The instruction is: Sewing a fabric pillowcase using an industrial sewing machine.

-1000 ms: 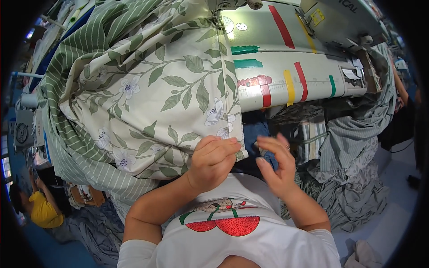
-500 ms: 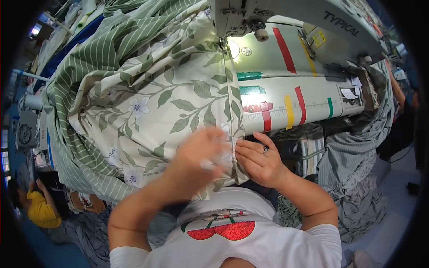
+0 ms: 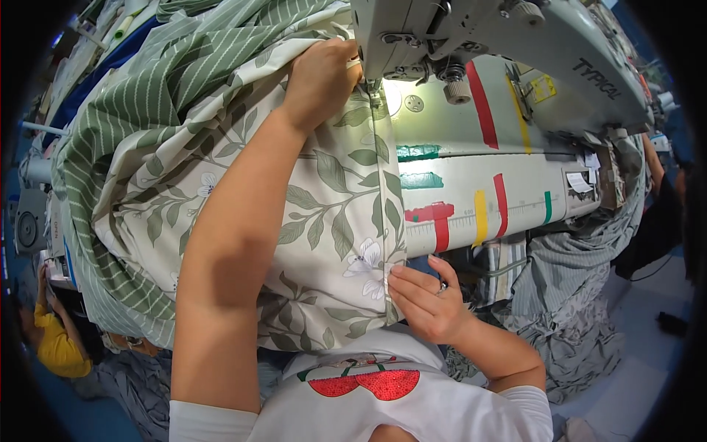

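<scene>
A cream floral fabric (image 3: 324,169) with green leaves and white-violet flowers lies over the sewing machine bed. Its folded right edge runs from beneath the presser foot (image 3: 374,88) back toward my body. My left hand (image 3: 320,85) is stretched to the far end, beside the needle area, with its fingers curled on the fabric there; the fingertips are partly hidden. Down at the near end of the folded edge, my right hand (image 3: 428,298), wearing a ring, pinches the fabric's border. A green striped fabric (image 3: 166,92) is bunched along the left and far side.
The sewing machine (image 3: 515,44) overhangs the far right. Red, yellow and green tape strips mark its bed (image 3: 501,166). Heaped grey-green cloth (image 3: 567,250) hangs at the right. At the far left sits a person in a yellow top (image 3: 62,342); another person's arm (image 3: 653,158) shows at right.
My left hand has moved from the near end of the fabric up beside the needle. My right hand stays on the border, slightly lower in view. The whole view has shifted a little.
</scene>
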